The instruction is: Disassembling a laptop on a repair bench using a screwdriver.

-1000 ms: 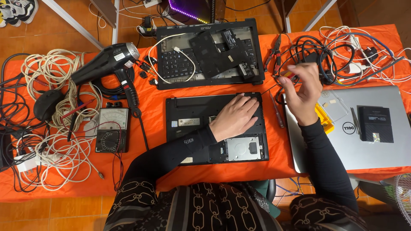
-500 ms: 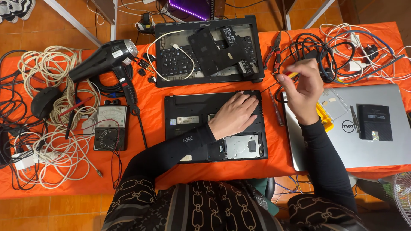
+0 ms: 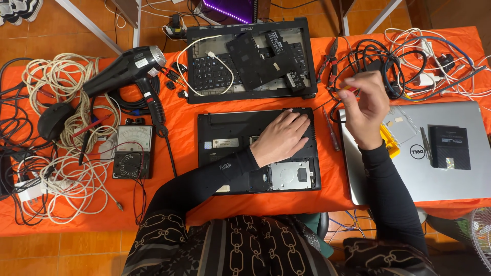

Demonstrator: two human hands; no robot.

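An open black laptop base (image 3: 230, 138) lies underside up on the orange table, with a silver drive (image 3: 291, 175) in its lower right bay. My left hand (image 3: 281, 137) rests flat on the base's upper right part, holding nothing. My right hand (image 3: 365, 105) is raised just right of the base, over the corner of a silver laptop (image 3: 460, 179). Its fingers pinch a small tool (image 3: 350, 88) with a red and yellow end; the rest of the tool is hidden. A thin screwdriver (image 3: 331, 135) lies between the two laptops.
A second black laptop chassis with keyboard (image 3: 204, 76) sits at the back. A black hair dryer (image 3: 125, 69), a multimeter (image 3: 133, 152), a mouse (image 3: 51, 120) and white cables (image 3: 51, 87) fill the left. Pliers (image 3: 331, 59) and tangled cables (image 3: 409, 56) lie back right. A black drive (image 3: 449, 147) rests on the silver laptop.
My right hand has shifted slightly with the small tool, staying above the silver laptop's corner. My left hand stays flat on the black base.
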